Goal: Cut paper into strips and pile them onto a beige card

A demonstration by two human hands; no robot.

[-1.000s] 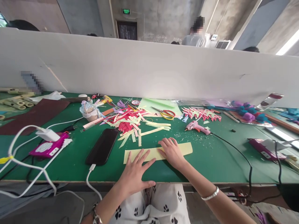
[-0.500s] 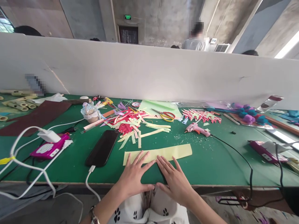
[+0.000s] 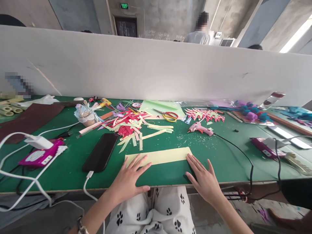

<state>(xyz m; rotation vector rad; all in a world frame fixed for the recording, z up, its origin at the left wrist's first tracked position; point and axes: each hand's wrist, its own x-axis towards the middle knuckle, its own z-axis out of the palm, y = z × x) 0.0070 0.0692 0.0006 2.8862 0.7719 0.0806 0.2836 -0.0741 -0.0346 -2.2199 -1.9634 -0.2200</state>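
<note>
A pale yellow paper strip [image 3: 168, 156] lies flat on the green table [image 3: 168, 172], near its front edge. My left hand [image 3: 130, 175] has its fingers spread, with the fingertips resting on the strip's left end. At the right end, the fingertips of my right hand [image 3: 202, 175] touch the strip's lower corner, fingers apart. Neither hand grips anything. Beyond the strip is a pile of red and yellow paper strips [image 3: 129, 126]. Red-handled scissors [image 3: 169, 116] and a pink glue gun [image 3: 201, 128] lie farther back.
A black phone [image 3: 101, 152] with a white cable lies left of my hands. Magenta power sockets [image 3: 42, 156] sit at the left, another [image 3: 265, 148] at the right. A white partition [image 3: 146, 68] stands behind the table; beyond it a person [image 3: 198, 35] is visible.
My right hand has moved right, from the strip's middle to its right end. My left hand stays on the left end. The strip's raised right end now lies flatter. The view has shifted slightly.
</note>
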